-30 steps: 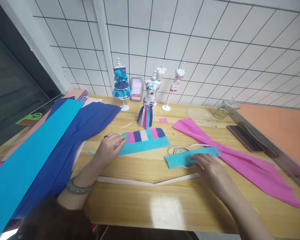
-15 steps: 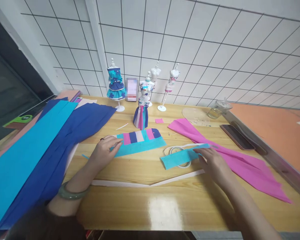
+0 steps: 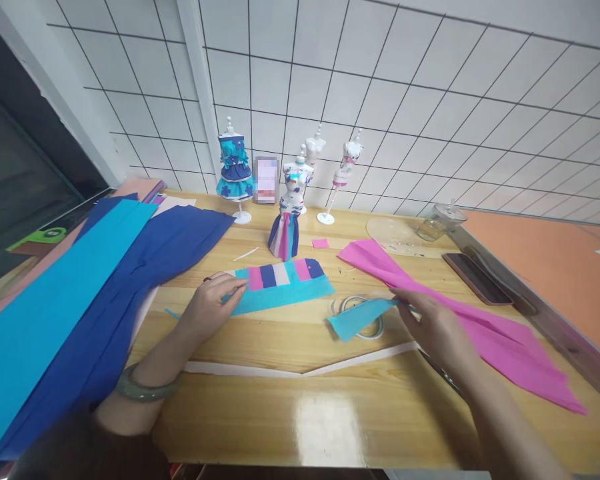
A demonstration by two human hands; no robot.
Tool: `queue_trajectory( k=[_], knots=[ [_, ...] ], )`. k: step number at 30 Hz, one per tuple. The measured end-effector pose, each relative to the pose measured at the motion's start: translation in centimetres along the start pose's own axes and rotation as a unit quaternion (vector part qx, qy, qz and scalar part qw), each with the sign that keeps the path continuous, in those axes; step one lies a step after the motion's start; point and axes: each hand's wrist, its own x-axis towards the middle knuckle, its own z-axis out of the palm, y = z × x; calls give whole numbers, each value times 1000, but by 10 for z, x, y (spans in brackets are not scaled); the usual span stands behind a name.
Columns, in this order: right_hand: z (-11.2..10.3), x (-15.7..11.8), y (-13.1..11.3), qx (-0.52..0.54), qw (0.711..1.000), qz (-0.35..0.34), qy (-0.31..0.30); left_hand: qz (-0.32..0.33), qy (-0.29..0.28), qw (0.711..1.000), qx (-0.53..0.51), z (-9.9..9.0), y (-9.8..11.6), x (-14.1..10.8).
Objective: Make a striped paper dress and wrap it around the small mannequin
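The striped fabric panel (image 3: 280, 299), at centre, appears pieced but unfinished, the left hand (image 3: 211, 308) at its left end with grip unclear, while the right hand (image 3: 439, 328), right of centre, pinches a separate turquoise strip (image 3: 356, 320).

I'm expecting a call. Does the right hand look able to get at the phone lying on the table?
Probably yes. The phone lies uncovered, and only the low pink cloth is between them. The right hand is holding the blue strip, though, so it would likely need to let go first.
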Motion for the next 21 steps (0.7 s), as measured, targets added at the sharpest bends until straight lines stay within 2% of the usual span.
queue_trajectory(
  k=[6, 8, 10, 14, 18, 21],
  knots=[
    [-28, 30, -3, 62, 993, 84, 60, -14, 11, 1000, -7, -1, 0, 0],
    [-34, 37, -3, 87, 989, 105, 51, -15, 14, 1000, -3, -2, -1, 0],
    [-39, 38, -4, 95, 990, 103, 17, -19, 14, 1000, 5, -3, -2, -1],
    [-45, 25, -6, 94, 993, 60, -33, -16, 15, 1000, 9, -3, -3, -1],
    [-52, 0, -22, 54, 998, -21, -27, -11, 13, 1000, -6, -1, -2, -1],
    [-55, -23, -43, 19, 998, -52, -18, -13, 3, 1000, -13, -1, 1, -1]
  ],
)
